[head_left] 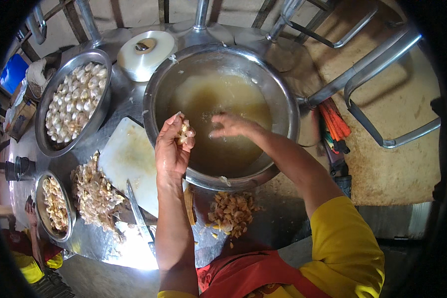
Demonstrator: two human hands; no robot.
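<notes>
Held in my left hand is a small cluster of garlic cloves, palm turned up and fingers curled round them, above the left side of a large steel basin. Cloudy yellowish water fills much of that basin. My right hand reaches over the middle, fingers stretched out and apart at the water, with nothing visible in them. Whether its fingertips dip under the surface is hard to tell. Below the basin lies a pile of brownish garlic pieces and skins.
A white cutting board and a knife lie left, beside papery garlic skins. Steel bowls hold garlic bulbs and loose cloves. A white roll stands behind. Another person's hand shows lower left.
</notes>
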